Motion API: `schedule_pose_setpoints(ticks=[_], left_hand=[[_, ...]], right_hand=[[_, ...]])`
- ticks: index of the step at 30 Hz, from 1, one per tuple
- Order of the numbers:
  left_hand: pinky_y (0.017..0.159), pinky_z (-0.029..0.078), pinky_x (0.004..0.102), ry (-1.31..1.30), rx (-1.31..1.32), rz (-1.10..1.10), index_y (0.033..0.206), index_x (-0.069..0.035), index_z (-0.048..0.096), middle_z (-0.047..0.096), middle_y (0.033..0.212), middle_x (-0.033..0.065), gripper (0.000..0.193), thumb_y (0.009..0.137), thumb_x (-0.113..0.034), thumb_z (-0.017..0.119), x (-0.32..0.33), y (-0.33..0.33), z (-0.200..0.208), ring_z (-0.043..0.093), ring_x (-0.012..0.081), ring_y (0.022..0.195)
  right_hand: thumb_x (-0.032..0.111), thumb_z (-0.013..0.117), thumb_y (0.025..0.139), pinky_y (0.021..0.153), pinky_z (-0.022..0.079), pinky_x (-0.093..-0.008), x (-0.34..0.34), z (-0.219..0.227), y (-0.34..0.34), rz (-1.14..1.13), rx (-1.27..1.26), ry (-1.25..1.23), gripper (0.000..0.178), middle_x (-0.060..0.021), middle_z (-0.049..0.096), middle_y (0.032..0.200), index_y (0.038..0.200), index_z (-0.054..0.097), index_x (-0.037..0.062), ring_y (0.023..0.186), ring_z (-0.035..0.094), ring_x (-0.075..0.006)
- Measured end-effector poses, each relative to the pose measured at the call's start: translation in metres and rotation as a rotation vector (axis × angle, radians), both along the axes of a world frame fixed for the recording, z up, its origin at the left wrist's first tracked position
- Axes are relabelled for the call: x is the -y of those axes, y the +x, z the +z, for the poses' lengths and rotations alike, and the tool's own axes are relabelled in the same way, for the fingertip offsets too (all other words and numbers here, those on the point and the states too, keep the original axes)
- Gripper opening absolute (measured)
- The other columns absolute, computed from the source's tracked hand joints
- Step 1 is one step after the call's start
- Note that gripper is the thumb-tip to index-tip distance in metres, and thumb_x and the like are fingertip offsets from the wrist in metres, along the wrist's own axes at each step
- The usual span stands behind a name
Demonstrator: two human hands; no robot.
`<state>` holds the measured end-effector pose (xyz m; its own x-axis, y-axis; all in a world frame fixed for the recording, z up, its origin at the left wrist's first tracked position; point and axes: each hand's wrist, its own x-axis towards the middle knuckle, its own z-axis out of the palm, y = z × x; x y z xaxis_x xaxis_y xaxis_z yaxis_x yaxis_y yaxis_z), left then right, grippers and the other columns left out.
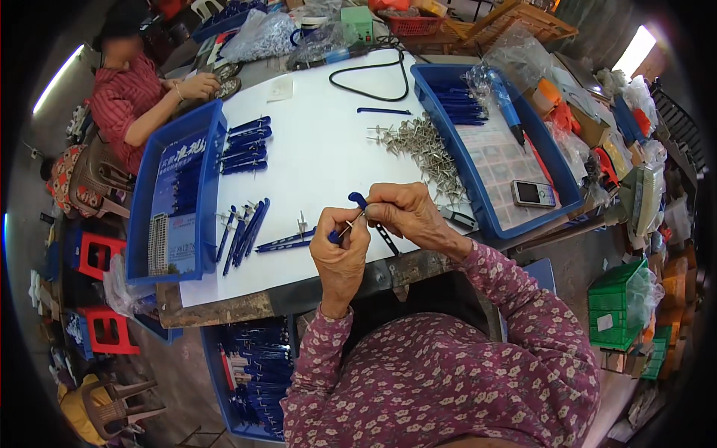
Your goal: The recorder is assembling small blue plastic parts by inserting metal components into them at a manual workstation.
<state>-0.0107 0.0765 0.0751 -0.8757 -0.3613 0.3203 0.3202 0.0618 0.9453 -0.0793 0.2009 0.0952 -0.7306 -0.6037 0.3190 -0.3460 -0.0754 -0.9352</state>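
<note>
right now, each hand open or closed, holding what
Left hand: closed, holding a small blue plastic piece and thin silver metal pin.
Right hand: closed on a blue round-ended plastic piece.

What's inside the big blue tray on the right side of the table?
Blue strips, a blue tool and a phone, with a printed sheet beneath. Whatever the sheet covers is hidden.

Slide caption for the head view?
Left hand and right hand pinch a slim blue piece, small metal pieces heaped beyond.
</note>
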Motion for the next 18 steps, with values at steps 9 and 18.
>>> schedule_pose_setpoints(ticks=[9, 18], left_hand=[[0.050, 0.031, 0.0149, -0.011, 0.035, -0.004, 0.085, 0.000, 0.053, 0.047, 0.067, -0.0048, 0.006, 0.084, -0.004, 0.057, 0.005, -0.002, -0.003, 0.038, 0.0003, 0.058], [0.051, 0.033, 0.0150, 0.201, -0.005, -0.056, 0.092, 0.001, 0.055, 0.050, 0.069, -0.0043, 0.010, 0.083, -0.003, 0.058, 0.007, -0.004, -0.004, 0.042, 0.0007, 0.059]], right_hand=[[0.014, 0.057, 0.085, 0.046, 0.032, -0.0243, 0.000, 0.007, -0.001, 0.013, 0.085, 0.053, 0.019, -0.0003, 0.045, 0.055, 0.075, 0.058, -0.0024, 0.052, 0.038, -0.0062], [0.017, 0.058, 0.085, 0.044, 0.032, -0.0225, 0.004, 0.005, -0.012, 0.054, -0.046, 0.073, 0.020, 0.0009, 0.048, 0.056, 0.075, 0.060, -0.0007, 0.050, 0.040, -0.0046]])
